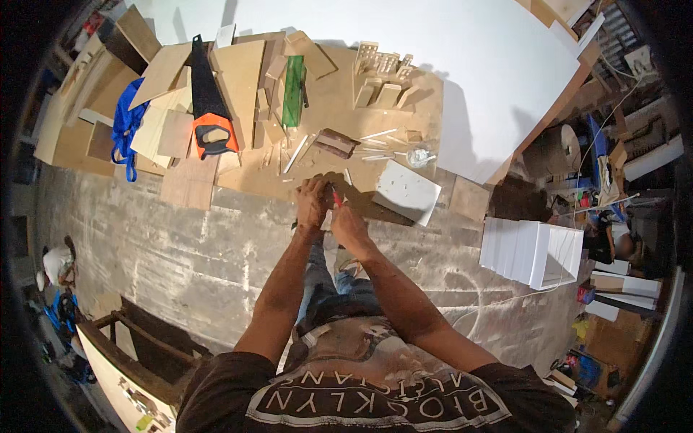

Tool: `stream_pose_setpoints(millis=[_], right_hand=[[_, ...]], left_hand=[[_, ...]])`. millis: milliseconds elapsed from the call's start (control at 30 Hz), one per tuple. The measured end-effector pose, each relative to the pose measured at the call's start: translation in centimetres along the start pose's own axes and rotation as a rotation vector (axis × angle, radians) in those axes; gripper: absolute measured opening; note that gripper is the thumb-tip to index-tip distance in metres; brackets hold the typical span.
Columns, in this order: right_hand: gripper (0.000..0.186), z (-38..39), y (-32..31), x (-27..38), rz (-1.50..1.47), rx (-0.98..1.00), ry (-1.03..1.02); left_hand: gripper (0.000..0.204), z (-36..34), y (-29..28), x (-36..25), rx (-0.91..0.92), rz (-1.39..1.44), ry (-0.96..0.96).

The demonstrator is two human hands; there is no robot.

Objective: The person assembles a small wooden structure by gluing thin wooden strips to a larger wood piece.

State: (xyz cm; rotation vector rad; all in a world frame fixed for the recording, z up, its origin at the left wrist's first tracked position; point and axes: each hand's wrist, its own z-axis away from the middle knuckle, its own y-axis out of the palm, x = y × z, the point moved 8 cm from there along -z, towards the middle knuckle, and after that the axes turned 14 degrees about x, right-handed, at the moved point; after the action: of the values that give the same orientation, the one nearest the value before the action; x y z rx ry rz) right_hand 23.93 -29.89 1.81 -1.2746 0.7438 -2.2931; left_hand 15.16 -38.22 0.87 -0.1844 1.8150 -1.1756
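Note:
At the near edge of a brown work board (253,177), my left hand (312,202) is closed, its fingers bent over something small that I cannot make out. Close beside it on the right, my right hand (349,226) grips a slim red-handled tool (337,198), its tip pointing away from me toward the left fingers. The tool's working end is too small to tell. Just beyond my hands lies a brown wooden block (336,143), with thin white sticks (295,154) around it. A white panel (408,191) strewn with shavings lies right of my hands.
A handsaw (214,133) with an orange and black handle rests on wood offcuts at the left, near a blue cloth (126,130). Farther back are a green strip (294,90) and small wooden pieces (386,65). A white box (530,252) stands on the floor at right.

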Motion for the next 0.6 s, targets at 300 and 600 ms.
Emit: stream_pose_setpoints(millis=[300,600], right_hand=[[0.047,-0.9,1.3,-0.8,-0.003,0.013,0.074],[0.046,-1.1,1.4,-0.7,-0.007,-0.214,-0.132]], left_hand=[[0.032,-0.2,0.2,0.2,-0.021,-0.014,-0.002],[0.033,-0.8,0.0,1.2,0.042,0.014,-0.021]])
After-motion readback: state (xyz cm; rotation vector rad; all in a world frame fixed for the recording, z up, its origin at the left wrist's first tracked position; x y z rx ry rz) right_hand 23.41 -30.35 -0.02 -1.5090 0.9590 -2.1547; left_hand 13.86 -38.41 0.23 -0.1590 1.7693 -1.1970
